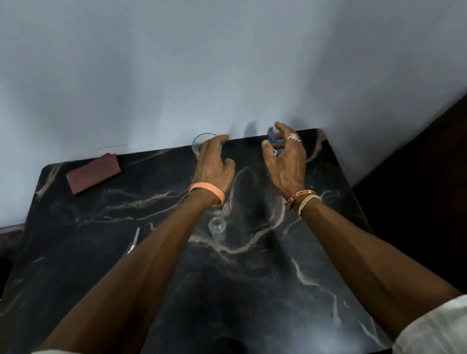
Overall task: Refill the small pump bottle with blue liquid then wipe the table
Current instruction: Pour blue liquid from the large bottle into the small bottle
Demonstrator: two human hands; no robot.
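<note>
You are holding both arms out toward the far edge of the dark marble table, so the step in hand looks like fetching the supplies for the refill; no pouring is happening yet. Your left hand is hovering at a clear glass standing by the wall, with its fingers spread and only lightly curved, not wrapped round the glass. Your right hand is cupping a blue-tinted container at the back right of the table, thumb on one side and fingers arching over the top. Blur is hiding the contact, so you cannot tell whether that hand is already gripping it or merely bracketing it. The small clear bottle is standing upright and uncapped near the middle of the table, between your forearms and well apart from both hands. A thin white piece, probably the pump's stem, is lying flat to its left. A folded reddish-brown cloth is lying at the far left corner, and it is likely the one for wiping later. Next, you are probably needing a firm hold on the blue container and a careful carry back to the small bottle. Its mouth is looking narrow, so a slow, well-aimed pour is called for, with the other hand steadying the bottle.
</note>
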